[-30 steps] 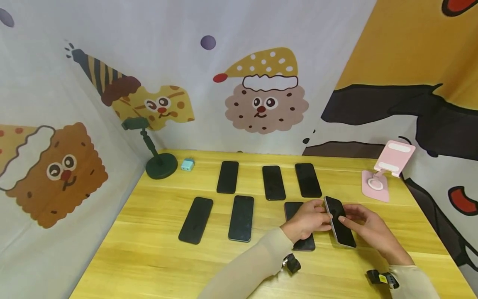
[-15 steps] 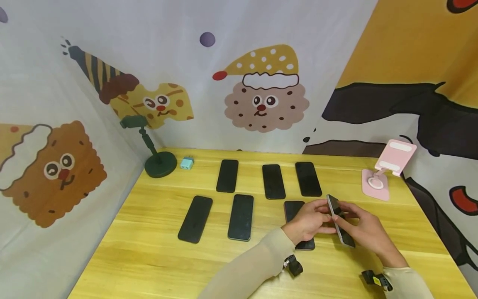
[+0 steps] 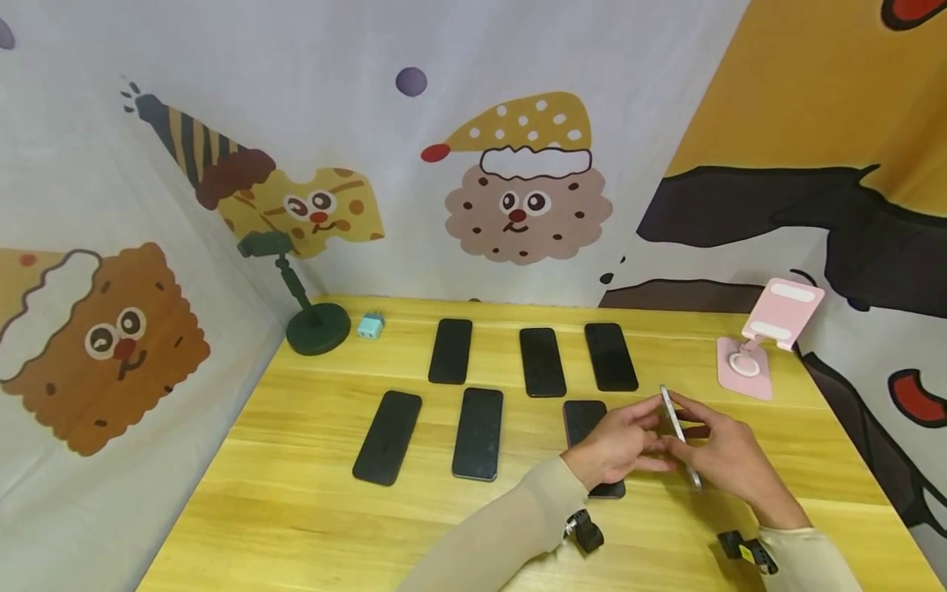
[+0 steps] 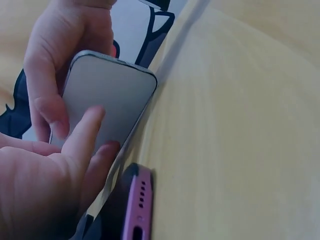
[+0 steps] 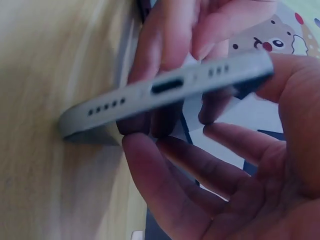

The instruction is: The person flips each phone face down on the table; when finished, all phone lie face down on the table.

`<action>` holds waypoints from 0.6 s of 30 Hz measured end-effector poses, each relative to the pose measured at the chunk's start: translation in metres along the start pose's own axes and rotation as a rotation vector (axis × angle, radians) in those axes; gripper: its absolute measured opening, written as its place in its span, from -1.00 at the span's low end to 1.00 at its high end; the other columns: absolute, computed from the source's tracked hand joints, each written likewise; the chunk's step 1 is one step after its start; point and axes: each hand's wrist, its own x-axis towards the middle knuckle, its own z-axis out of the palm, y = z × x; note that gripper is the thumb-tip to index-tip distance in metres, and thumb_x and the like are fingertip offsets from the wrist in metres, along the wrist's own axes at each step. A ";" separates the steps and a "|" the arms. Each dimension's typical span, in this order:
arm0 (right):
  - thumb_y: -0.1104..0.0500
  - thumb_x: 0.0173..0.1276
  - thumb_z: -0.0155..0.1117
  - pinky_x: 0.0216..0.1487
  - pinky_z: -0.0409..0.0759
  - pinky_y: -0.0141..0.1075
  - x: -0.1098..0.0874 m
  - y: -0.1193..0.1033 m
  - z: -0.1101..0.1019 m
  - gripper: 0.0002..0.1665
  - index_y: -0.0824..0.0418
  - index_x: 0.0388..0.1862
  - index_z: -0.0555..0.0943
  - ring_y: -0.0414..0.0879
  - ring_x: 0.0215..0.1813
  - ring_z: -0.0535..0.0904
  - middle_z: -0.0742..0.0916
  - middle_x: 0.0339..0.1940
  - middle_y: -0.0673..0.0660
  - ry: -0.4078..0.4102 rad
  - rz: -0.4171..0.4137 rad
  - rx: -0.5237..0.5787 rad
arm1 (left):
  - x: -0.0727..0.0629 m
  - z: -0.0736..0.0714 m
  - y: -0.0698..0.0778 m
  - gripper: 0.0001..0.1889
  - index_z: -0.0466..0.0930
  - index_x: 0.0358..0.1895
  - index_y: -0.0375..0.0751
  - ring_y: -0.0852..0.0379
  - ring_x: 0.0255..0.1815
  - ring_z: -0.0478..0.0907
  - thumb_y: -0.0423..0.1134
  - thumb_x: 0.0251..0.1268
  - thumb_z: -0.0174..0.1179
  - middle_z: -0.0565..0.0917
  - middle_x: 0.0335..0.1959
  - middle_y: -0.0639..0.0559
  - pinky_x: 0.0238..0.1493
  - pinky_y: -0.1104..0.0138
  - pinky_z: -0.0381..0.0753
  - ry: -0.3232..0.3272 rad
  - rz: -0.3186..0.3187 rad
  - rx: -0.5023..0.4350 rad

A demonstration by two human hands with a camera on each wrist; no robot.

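Observation:
A silver-edged phone (image 3: 681, 437) stands nearly on its long edge between both hands, so the head view shows mostly its thin side. My right hand (image 3: 728, 452) grips it from the right, thumb and fingers around it. From the left, my left hand (image 3: 617, 444) holds it, with fingers against its pale grey face in the left wrist view. The right wrist view shows the end of the held phone (image 5: 165, 90) with its port and speaker holes. Below my left wrist lies a pinkish-edged phone (image 3: 580, 415), partly covered by that hand.
Other dark phones lie on the wooden table (image 3: 296, 510), among them a front-row phone (image 3: 477, 434) and a back-row phone (image 3: 611, 357). A green stand (image 3: 318, 327) and a pale blue charger plug (image 3: 371, 326) are at back left. A pink phone stand (image 3: 747, 366) is at back right.
The held phone has tipped from screen-up to nearly edge-on, its left side rising. My left hand has shifted slightly right with it. The other phones stay put.

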 end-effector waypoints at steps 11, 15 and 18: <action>0.25 0.43 0.36 -0.35 0.76 -0.11 -0.006 -0.001 -0.011 -0.19 0.34 0.61 0.35 0.25 -0.03 0.80 0.72 0.18 0.53 0.023 0.058 -0.014 | -0.003 -0.002 0.001 -0.28 0.40 0.58 0.21 -0.25 0.43 0.53 -0.58 0.52 0.09 0.45 0.57 -0.18 0.31 -0.32 0.56 -0.026 -0.024 0.085; 0.26 0.44 0.35 -0.35 0.77 -0.09 -0.007 -0.002 -0.017 -0.20 0.37 0.61 0.35 0.25 -0.04 0.80 0.72 0.18 0.55 0.045 0.087 -0.015 | -0.003 -0.003 0.000 -0.28 0.38 0.60 0.07 -0.17 0.34 0.61 -0.56 0.46 0.14 0.57 0.45 -0.15 0.29 -0.26 0.61 0.034 0.021 0.100; 0.26 0.44 0.36 -0.35 0.77 -0.11 -0.006 -0.003 -0.019 -0.21 0.37 0.60 0.36 0.28 -0.02 0.79 0.72 0.18 0.55 0.076 0.100 -0.008 | -0.001 -0.002 0.001 -0.30 0.38 0.59 -0.05 -0.21 0.28 0.65 -0.55 0.41 0.18 0.63 0.34 -0.15 0.27 -0.24 0.64 0.094 0.053 0.072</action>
